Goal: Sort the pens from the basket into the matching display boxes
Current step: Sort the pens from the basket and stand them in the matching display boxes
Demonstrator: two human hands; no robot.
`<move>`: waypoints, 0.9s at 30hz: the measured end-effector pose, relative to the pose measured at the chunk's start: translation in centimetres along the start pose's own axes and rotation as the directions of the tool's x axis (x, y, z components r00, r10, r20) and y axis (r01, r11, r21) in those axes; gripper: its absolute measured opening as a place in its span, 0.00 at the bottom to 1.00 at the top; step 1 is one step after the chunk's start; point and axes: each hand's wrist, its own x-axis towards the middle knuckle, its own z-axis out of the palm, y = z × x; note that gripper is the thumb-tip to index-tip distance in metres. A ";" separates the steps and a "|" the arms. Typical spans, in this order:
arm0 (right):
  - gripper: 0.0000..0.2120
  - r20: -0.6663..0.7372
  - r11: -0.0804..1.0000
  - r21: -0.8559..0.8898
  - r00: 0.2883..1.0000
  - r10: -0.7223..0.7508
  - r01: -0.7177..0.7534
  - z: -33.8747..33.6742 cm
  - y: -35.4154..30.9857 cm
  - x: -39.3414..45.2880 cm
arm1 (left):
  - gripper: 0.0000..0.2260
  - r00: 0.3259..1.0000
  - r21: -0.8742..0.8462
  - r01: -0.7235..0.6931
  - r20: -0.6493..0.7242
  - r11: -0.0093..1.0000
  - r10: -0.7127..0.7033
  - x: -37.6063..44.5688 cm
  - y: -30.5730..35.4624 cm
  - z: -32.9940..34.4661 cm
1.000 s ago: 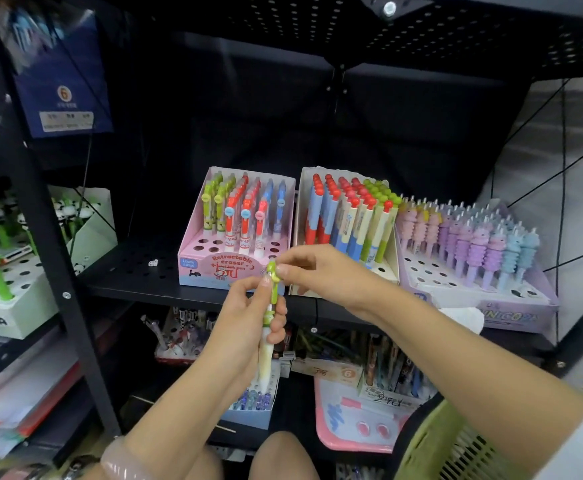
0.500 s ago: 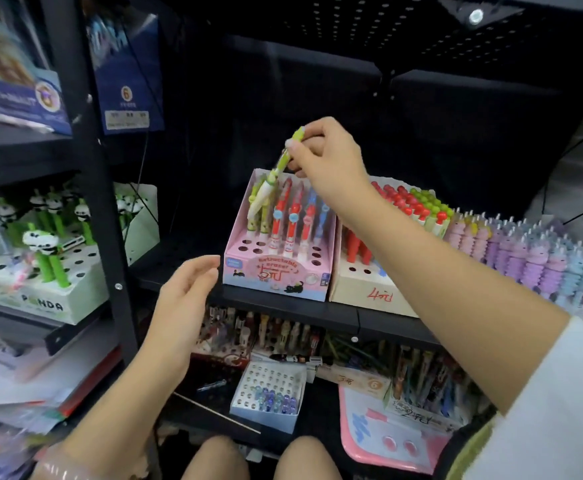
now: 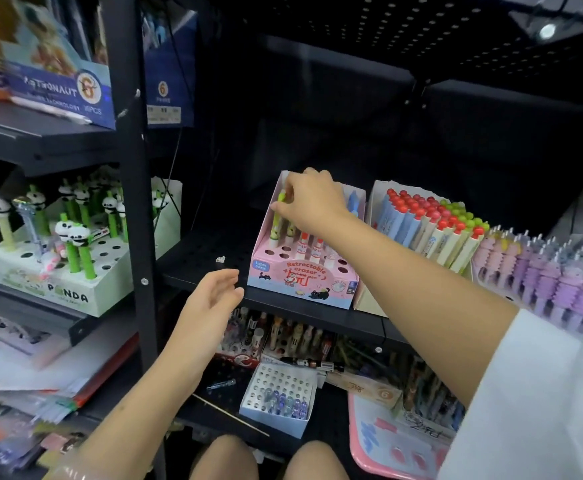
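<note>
Pinching green pen (image 3: 277, 216), right hand (image 3: 309, 202), pink box (image 3: 300, 285)

The right hand (image 3: 312, 202) covers the back rows of the pink display box (image 3: 303, 284), and its fingers (image 3: 283, 207) hide the green pen (image 3: 276, 223) top. The purple pens (image 3: 556, 282) run off the right edge. Lower-shelf packets (image 3: 283, 336) are too blurred to read.

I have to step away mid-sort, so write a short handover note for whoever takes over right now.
Right hand: pinches the top of a green pen standing in the back left of the pink display box.
Left hand: open, empty, in front of the shelf edge.
Done: this pen is at its matching box, among other green ones.
Left: let go, then fetch the next pen; the basket is out of view.
</note>
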 end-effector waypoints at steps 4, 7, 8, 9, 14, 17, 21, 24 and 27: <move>0.21 -0.011 0.999 -0.039 1.000 -0.011 0.011 -0.4 -0.1 -0.8 | 0.11 0.999 -0.007 -0.008 0.041 1.000 0.008 -0.6 0.3 0.6; 0.15 -0.094 0.985 0.167 0.995 -0.027 0.043 -2.0 0.8 -2.7 | 0.11 0.997 -0.028 -0.010 0.080 1.000 0.012 -1.5 0.3 1.9; 0.12 -0.116 0.967 0.248 0.993 -0.032 0.060 -2.7 1.2 -3.6 | 0.11 0.995 -0.034 -0.007 0.100 0.999 0.011 -1.9 0.2 2.7; 0.10 -0.124 0.944 0.320 0.992 -0.037 0.075 -3.3 1.7 -4.7 | 0.10 0.992 -0.041 -0.003 0.129 0.999 0.008 -2.5 0.0 3.8; 0.08 -0.006 0.867 0.495 0.998 -0.070 0.064 -5.3 5.5 -12.6 | 0.10 0.935 -0.026 0.017 0.354 1.000 -0.006 -5.7 -2.0 10.4; 0.08 0.194 0.877 0.474 0.981 -0.010 -0.085 -4.6 10.0 -18.9 | 0.12 0.879 -0.017 -0.001 0.476 1.000 0.008 -7.5 -3.1 14.4; 0.07 0.453 0.823 0.389 0.864 0.219 -0.413 -2.2 17.2 -28.1 | 0.13 0.793 0.005 0.004 0.609 1.000 -0.006 -9.8 -4.3 19.1; 0.08 0.593 0.796 0.212 0.722 0.355 -0.566 0.2 22.6 -34.9 | 0.13 0.711 0.056 0.006 0.702 0.998 -0.043 -11.7 -5.1 22.2; 0.11 0.700 0.785 -0.029 0.548 0.458 -0.619 3.4 27.0 -41.8 | 0.10 0.593 0.133 -0.059 0.802 0.989 -0.072 -13.5 -5.8 24.8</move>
